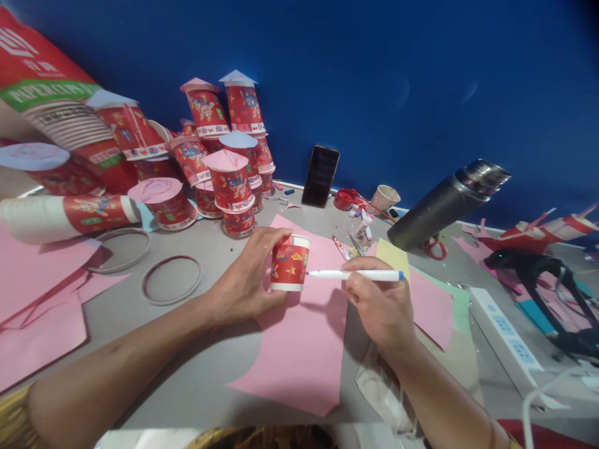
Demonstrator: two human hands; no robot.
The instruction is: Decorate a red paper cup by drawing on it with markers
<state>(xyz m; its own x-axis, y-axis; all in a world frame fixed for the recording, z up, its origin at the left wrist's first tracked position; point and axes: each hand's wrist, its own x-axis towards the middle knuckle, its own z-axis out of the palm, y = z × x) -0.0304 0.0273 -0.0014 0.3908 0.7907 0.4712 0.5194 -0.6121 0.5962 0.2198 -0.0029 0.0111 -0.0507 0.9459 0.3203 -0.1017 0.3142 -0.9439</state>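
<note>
My left hand grips a small red paper cup by its rim and base, holding it upright above a pink paper sheet. The cup carries gold and blue printed figures and white bands at top and bottom. In my right hand is a white marker pen with a blue end, lying level between thumb and fingers. Its tip points left and meets the cup's right side, or comes very close to it; I cannot tell which.
Stacked red cups with paper cone tops stand at the back left. A phone leans on the blue wall. To the right are a dark flask and a power strip. Two cut rings, including this ring, lie left.
</note>
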